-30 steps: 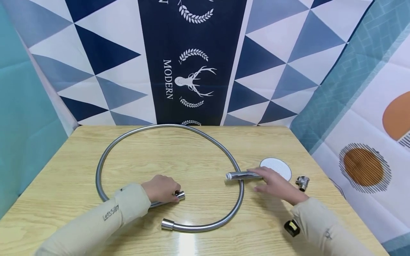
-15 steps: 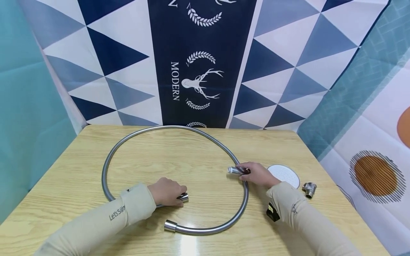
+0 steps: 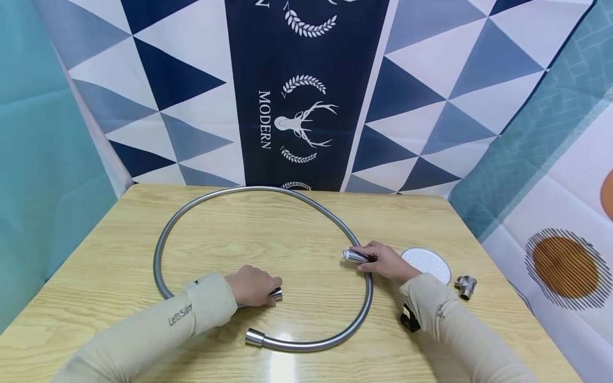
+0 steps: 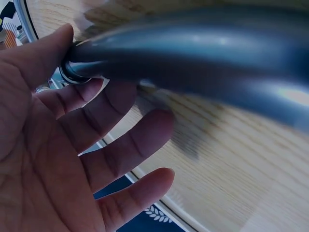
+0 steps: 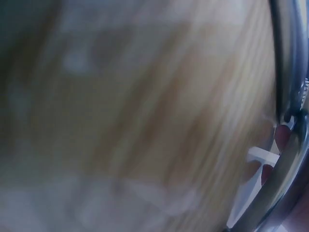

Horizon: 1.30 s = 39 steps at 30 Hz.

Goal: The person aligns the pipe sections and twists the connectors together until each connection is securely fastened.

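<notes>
A grey metal shower hose [image 3: 351,325] lies in a wide loop on the table. My left hand [image 3: 254,286] pinches one connector end [image 3: 277,293] of it; in the left wrist view, thumb and forefinger meet at the hose [image 4: 193,53] while the other fingers are spread. The second connector end [image 3: 255,337] rests nearer the front edge. To the right, my right hand [image 3: 384,261] grips the chrome handle of a shower head [image 3: 428,264] whose round white face points up. Its handle crosses over the hose. Chrome parts [image 5: 285,181] fill the edge of the right wrist view, largely hiding the fingers.
A small chrome fitting [image 3: 465,286] lies right of the shower head. The wooden table [image 3: 268,234] meets a patterned cloth [image 3: 297,122] at the back, with more cloth hanging at both sides. A black device [image 3: 409,319] sits at my right wrist.
My right hand has moved left along the shower head's handle and taken hold of it. The left hand keeps its pinch on the hose end. The head view has shifted slightly.
</notes>
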### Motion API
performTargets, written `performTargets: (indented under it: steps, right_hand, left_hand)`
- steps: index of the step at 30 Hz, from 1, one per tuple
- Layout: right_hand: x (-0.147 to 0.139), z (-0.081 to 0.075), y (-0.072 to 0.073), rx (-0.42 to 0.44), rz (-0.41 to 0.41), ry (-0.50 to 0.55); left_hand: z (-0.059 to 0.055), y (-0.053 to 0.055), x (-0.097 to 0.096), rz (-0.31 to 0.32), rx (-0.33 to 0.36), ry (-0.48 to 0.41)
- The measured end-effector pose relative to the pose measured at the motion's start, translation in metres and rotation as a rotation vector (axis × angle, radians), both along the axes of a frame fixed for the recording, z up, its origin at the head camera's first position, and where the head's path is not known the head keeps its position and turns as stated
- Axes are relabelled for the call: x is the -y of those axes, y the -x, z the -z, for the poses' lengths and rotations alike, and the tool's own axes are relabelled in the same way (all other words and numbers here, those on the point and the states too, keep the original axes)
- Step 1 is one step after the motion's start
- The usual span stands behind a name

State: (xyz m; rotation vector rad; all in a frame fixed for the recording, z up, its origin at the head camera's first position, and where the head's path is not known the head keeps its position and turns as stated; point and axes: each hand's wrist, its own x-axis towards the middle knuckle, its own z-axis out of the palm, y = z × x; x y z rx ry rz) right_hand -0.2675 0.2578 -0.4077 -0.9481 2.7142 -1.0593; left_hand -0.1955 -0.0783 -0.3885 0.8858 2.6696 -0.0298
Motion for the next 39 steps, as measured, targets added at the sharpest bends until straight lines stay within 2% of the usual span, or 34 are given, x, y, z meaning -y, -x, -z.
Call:
performTargets:
  steps: [4, 7, 10, 12, 14, 19, 21, 23, 27, 30, 33, 35, 39]
  right_hand:
    - [0.003, -0.001, 0.002, 0.053, 0.039, -0.066]
    - [0.002, 0.0, 0.003, 0.027, 0.011, -0.022]
    - [0.0, 0.001, 0.003, -0.035, -0.05, 0.041]
    - [0.0, 0.001, 0.003, -0.081, -0.069, 0.035]
    - [0.002, -0.001, 0.001, -0.147, -0.058, -0.013]
    - [0.012, -0.01, -0.005, -0.301, 0.034, -0.112]
    - [0.015, -0.014, -0.008, -0.388, 0.033, -0.123]
    - [0.018, -0.018, -0.008, -0.511, 0.016, -0.13]
    - [0.02, -0.025, -0.01, -0.786, -0.043, -0.128]
    - [0.022, -0.028, -0.011, -0.948, -0.104, -0.108]
    - [0.027, -0.032, -0.015, -1.071, -0.149, -0.126]
    - [0.031, -0.035, -0.018, -1.13, -0.174, -0.126]
    - [0.036, -0.042, -0.025, -1.19, -0.183, -0.124]
  left_hand:
    - [-0.001, -0.002, -0.001, -0.022, 0.001, 0.004]
    - [-0.001, -0.002, 0.0, -0.054, 0.008, -0.036]
    - [-0.002, -0.001, 0.002, -0.103, 0.034, -0.115]
    - [-0.003, -0.001, 0.004, -0.144, 0.068, -0.203]
    - [-0.004, -0.001, 0.006, -0.194, 0.133, -0.335]
    - [-0.01, -0.002, 0.009, -0.335, 0.317, -0.674]
    - [-0.012, -0.002, 0.01, -0.359, 0.326, -0.741]
    - [-0.014, -0.002, 0.011, -0.349, 0.294, -0.778]
    - [-0.016, -0.003, 0.009, -0.302, 0.155, -0.81]
    - [-0.017, -0.004, 0.007, -0.278, 0.063, -0.813]
    - [-0.017, -0.005, 0.007, -0.224, 0.019, -0.843]
    - [-0.018, -0.006, 0.006, -0.191, 0.015, -0.877]
    - [-0.022, -0.007, 0.005, -0.129, 0.035, -0.973]
